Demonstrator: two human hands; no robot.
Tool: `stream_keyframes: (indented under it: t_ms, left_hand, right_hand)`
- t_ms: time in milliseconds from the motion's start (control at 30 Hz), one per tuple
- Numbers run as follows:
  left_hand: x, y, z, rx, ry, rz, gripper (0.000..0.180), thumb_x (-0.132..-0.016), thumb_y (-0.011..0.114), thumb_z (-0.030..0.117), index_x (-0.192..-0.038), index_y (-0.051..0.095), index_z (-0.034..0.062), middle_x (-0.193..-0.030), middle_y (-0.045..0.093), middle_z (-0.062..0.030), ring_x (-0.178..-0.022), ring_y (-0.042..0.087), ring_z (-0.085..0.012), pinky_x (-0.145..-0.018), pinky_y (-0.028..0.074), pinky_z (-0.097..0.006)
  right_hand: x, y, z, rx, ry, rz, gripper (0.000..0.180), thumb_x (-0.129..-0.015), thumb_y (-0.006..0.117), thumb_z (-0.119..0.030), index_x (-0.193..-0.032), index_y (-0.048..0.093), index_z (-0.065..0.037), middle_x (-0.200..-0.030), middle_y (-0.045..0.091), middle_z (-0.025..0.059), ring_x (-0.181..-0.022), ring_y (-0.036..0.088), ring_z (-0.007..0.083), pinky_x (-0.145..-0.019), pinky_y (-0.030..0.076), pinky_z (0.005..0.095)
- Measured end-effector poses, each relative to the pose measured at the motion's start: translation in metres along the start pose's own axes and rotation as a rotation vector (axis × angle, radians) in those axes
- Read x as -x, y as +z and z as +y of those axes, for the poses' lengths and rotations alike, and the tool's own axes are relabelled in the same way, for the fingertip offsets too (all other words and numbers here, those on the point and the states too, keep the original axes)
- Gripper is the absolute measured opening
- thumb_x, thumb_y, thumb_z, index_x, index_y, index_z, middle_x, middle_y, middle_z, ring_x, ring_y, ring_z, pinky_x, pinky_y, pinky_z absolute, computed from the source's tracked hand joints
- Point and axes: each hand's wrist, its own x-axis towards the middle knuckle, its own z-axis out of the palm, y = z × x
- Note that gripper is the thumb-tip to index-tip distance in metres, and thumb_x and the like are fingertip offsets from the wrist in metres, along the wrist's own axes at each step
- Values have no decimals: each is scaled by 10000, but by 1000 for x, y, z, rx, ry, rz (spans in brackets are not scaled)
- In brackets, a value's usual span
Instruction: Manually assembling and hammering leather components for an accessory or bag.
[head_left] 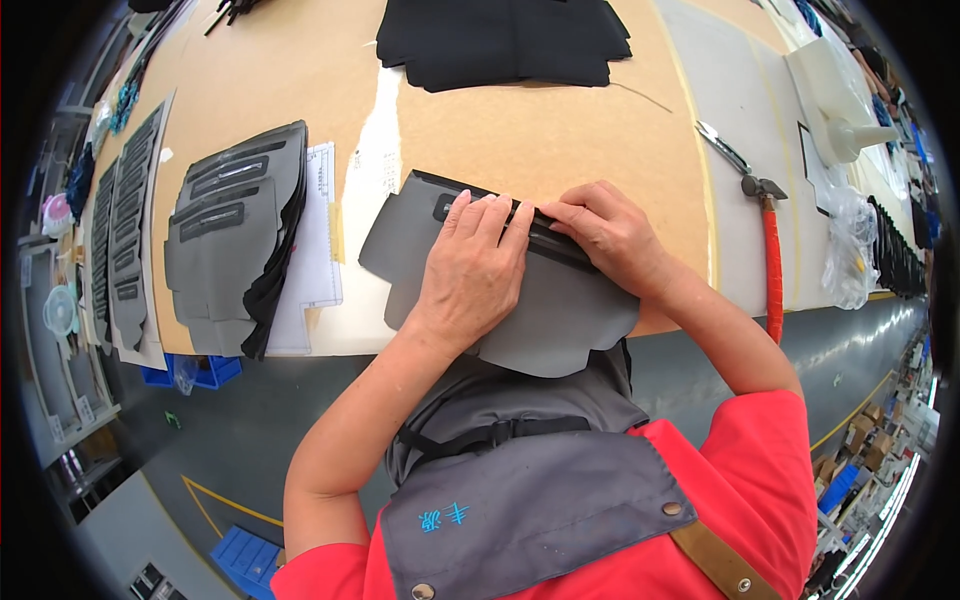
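A grey leather-like panel [545,310] with stepped edges lies at the front of the table, its near part reaching over the table edge above my lap. Along its far edge runs a black strip [440,184], with a small dark slot close by. My left hand [475,265] rests flat on the panel, fingers stretched to the strip. At the strip's right part, my right hand [612,235] pinches the folded edge between thumb and fingers. The hands hide part of the strip.
Left of the panel lies a stack of grey slotted pieces [225,270] on white paper [318,230]. Black pieces [500,45] lie at the far side. To the right are a red-handled hammer [772,250], a slim metal tool [722,147], a white bottle [830,105] and a clear plastic bag [850,250].
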Motion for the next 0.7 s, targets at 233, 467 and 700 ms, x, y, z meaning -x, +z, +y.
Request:
stream_keyframes:
  t_ms: [233, 467, 700]
  left_hand:
    - [2, 1, 6, 44, -55, -30, 369, -940, 642, 121, -1295, 640, 20, -1256, 618, -152, -1220, 590, -323, -1121, 428, -489]
    - [6, 4, 13, -50, -24, -36, 420, -948, 647, 153, -1351, 606, 40, -1312, 593, -155, -1274, 558, -318, -1144, 398, -494]
    - [5, 5, 22, -52, -40, -69, 431, -952, 659, 192, -1360, 610, 62, -1329, 565, -150, -1290, 537, -327, -1159, 366, -526]
  right_hand:
    - [3, -4, 2, 39, -124, -14, 347, -782, 684, -39, -1125, 741, -38, -1011, 671, 64, -934, 640, 254, -824, 572, 346]
    - [21, -7, 3, -110, 101, -23, 366, -789, 689, -46, -1152, 739, -54, -1020, 675, 48, -927, 635, 242, -815, 577, 338]
    - [23, -10, 3, 17, -105, -8, 354, -788, 687, -27, -1136, 748, -59, -1017, 674, 58, -930, 639, 247, -810, 573, 344]
